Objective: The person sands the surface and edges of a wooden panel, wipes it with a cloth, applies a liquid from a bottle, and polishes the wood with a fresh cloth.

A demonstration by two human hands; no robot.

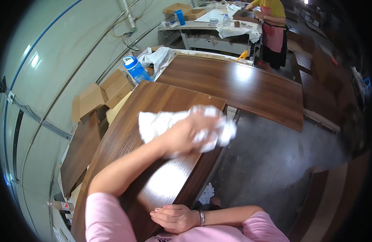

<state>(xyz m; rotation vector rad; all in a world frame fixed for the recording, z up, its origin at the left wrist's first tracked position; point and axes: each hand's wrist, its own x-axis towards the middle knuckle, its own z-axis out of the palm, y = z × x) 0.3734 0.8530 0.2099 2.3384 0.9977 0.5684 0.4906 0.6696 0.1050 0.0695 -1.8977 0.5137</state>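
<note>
A bunched white cloth point(159, 123) lies under and around my left hand point(192, 131), which is closed on it and smeared by motion. Beneath the cloth is a brown wood-grain panel point(133, 141), shiny where light falls on it. The cloth is at the panel's right side, close to its far right corner. My right hand point(174, 218) rests on the near part of the same panel, close to my body, with its fingers laid together on the surface and nothing seen in them. A bracelet circles that wrist.
Beyond lies another brown panel point(234, 86). A blue bottle point(136, 69) and an open cardboard box point(99, 92) stand by the left wall. Across the floor, a person in an apron point(272, 36) works at a cluttered table point(202, 24). More panels point(327, 201) stand at right.
</note>
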